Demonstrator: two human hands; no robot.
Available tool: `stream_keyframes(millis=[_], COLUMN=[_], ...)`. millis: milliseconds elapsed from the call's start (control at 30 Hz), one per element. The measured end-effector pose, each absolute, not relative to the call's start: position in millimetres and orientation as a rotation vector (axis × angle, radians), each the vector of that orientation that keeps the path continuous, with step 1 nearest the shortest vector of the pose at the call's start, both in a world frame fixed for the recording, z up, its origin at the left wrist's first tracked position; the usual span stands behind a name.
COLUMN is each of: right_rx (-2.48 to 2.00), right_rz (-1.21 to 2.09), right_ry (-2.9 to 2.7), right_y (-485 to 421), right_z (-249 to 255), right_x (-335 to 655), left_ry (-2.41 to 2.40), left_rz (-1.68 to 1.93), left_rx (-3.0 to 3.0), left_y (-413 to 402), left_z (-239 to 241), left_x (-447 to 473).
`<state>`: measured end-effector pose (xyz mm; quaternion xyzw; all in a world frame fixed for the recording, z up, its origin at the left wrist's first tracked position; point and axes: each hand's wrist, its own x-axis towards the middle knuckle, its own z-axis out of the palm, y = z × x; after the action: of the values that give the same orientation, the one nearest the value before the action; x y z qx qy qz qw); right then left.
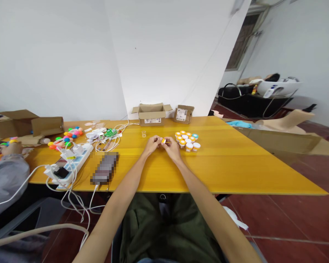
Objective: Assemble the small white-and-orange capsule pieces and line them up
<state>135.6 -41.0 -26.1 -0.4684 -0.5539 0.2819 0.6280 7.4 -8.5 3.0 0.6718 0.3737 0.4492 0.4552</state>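
Above the table's middle, my left hand (152,143) and my right hand (171,148) meet with fingertips closed around a small orange-and-white lid (163,140). Fingers cover part of the lid, and whether a jar is joined to it I cannot tell. Just right of my right hand stands a tight group of small jars (186,140), with white and orange lids and one teal-ringed lid (195,136). To the upper left of my left hand is a small clear, lidless container (144,133).
Behind are an open cardboard box (151,118) and a smaller box (183,114). Leftward lie a phone (105,168), a power strip (75,164) with cables, a green circuit board (110,133) and coloured balls (68,137). Another person's sleeve (8,175) is at far left.
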Motion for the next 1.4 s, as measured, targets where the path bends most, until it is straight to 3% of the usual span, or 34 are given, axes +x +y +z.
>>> stream_keyframes(millis=[1400], right_rx=[-1.021], right_rz=[0.659], right_ry=[-1.242], right_y=[-43], right_z=[-23], right_x=[132], left_ry=[1.003], left_rz=[1.071], left_rx=[1.600], left_y=[-16], left_z=[11], left_x=[8])
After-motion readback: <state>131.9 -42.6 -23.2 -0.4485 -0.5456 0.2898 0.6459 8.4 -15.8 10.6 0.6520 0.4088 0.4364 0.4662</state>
